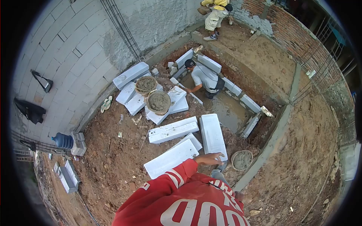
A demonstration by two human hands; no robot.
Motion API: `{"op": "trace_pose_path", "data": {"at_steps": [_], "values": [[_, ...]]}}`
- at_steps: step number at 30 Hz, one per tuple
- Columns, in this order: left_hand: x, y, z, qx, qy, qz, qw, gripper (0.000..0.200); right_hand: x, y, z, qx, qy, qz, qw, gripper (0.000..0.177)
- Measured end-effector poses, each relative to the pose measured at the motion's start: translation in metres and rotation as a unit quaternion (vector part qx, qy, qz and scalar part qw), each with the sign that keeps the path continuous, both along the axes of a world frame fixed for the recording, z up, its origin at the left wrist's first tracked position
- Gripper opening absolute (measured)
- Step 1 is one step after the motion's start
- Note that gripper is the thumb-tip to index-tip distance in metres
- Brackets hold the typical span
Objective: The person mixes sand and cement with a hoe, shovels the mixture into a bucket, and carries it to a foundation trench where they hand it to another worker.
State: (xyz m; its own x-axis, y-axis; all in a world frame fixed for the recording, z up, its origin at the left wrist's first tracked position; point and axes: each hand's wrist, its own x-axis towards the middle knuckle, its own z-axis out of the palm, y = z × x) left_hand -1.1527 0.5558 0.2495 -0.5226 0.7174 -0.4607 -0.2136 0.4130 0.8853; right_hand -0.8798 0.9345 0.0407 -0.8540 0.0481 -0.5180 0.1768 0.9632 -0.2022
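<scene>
My left hand (209, 159) reaches out of a red sleeve, its fingers stretched and apart. It overlaps the near end of a long white lightweight block (213, 132), and nothing shows in its grip. Left of it, another white block (171, 158) lies at an angle on the soil. A bucket of wet mortar (242, 160) stands just to the right of the hand. My right hand is hidden by my body and shirt.
A person (205, 77) crouches in a muddy pit lined with white blocks (209, 63). Two mortar buckets (158, 102) rest on stacked blocks. Another person (217, 19) stands at the back. A concrete beam (269, 143) edges the pit; a blue water jug (62, 140) sits by the left wall.
</scene>
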Motion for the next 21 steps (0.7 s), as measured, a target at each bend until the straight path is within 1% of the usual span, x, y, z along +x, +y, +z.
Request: {"op": "trace_pose_path", "data": {"at_steps": [1, 2, 3, 4, 5, 6, 7, 8, 9, 10, 12, 13, 15, 16, 17, 18, 19, 20, 21], "values": [[0.026, -0.009, -0.069, -0.041, 0.030, -0.028, 0.998, 0.067, -0.001, 0.002, 0.001, 0.003, -0.002, 0.011, 1.000, 0.029], [0.050, -0.017, -0.127, -0.083, 0.059, -0.054, 0.993, 0.070, -0.002, 0.005, 0.000, 0.004, 0.020, 0.009, 1.000, 0.025], [0.061, -0.029, -0.138, -0.115, -0.020, -0.116, 0.986, 0.068, -0.005, 0.006, -0.001, 0.004, 0.042, 0.008, 0.999, 0.022], [0.074, -0.044, -0.145, -0.143, -0.099, -0.178, 0.969, 0.067, -0.011, 0.007, 0.007, 0.015, 0.069, 0.064, 0.995, 0.018], [0.091, -0.062, -0.168, -0.141, -0.103, -0.164, 0.971, 0.067, -0.015, 0.006, 0.007, 0.014, 0.067, 0.079, 0.995, 0.018], [0.111, -0.081, -0.196, -0.065, -0.050, -0.107, 0.991, 0.065, -0.018, 0.003, 0.007, -0.137, 0.060, -0.114, 0.982, 0.018], [0.125, -0.092, -0.212, 0.011, 0.006, -0.050, 0.999, 0.063, -0.020, 0.002, 0.007, -0.277, 0.046, -0.302, 0.911, 0.018], [0.127, -0.098, -0.198, 0.011, 0.004, -0.039, 0.999, 0.063, -0.025, 0.002, 0.008, -0.277, 0.042, -0.293, 0.914, 0.018], [0.123, -0.104, -0.171, -0.158, -0.024, 0.027, 0.987, 0.057, -0.030, 0.002, 0.011, -0.285, 0.028, -0.296, 0.911, 0.018], [0.124, -0.110, -0.153, -0.322, -0.054, 0.091, 0.941, 0.050, -0.034, 0.002, 0.014, -0.293, 0.014, -0.299, 0.908, 0.019], [0.133, -0.123, -0.164, -0.379, -0.042, 0.238, 0.893, 0.052, -0.043, 0.000, 0.018, -0.301, 0.000, -0.301, 0.905, 0.021], [0.132, -0.128, -0.168, -0.379, -0.042, 0.240, 0.893, 0.052, -0.047, -0.001, 0.019, -0.306, -0.004, -0.321, 0.896, 0.021], [0.123, -0.139, -0.171, -0.349, -0.074, 0.312, 0.881, 0.052, -0.056, -0.011, 0.026, -0.310, -0.007, -0.343, 0.887, 0.022], [0.122, -0.141, -0.187, -0.311, -0.104, 0.393, 0.859, 0.049, -0.062, -0.017, 0.031, -0.335, -0.027, -0.455, 0.825, 0.023], [0.118, -0.141, -0.184, -0.310, -0.103, 0.392, 0.860, 0.049, -0.066, -0.022, 0.037, -0.355, -0.045, -0.559, 0.748, 0.025], [0.111, -0.140, -0.176, -0.286, -0.097, 0.425, 0.853, 0.049, -0.061, -0.011, 0.016, -0.355, -0.045, -0.560, 0.748, 0.025], [0.105, -0.139, -0.168, -0.261, -0.091, 0.458, 0.845, 0.049, -0.050, 0.014, -0.029, -0.351, -0.036, -0.530, 0.771, 0.028], [0.100, -0.138, -0.168, -0.270, -0.051, 0.446, 0.852, 0.048, -0.042, 0.028, -0.055, -0.347, -0.027, -0.499, 0.793, 0.030], [0.097, -0.135, -0.173, -0.270, -0.051, 0.445, 0.852, 0.048, -0.046, 0.018, -0.036, -0.346, -0.027, -0.500, 0.793, 0.030]]}}
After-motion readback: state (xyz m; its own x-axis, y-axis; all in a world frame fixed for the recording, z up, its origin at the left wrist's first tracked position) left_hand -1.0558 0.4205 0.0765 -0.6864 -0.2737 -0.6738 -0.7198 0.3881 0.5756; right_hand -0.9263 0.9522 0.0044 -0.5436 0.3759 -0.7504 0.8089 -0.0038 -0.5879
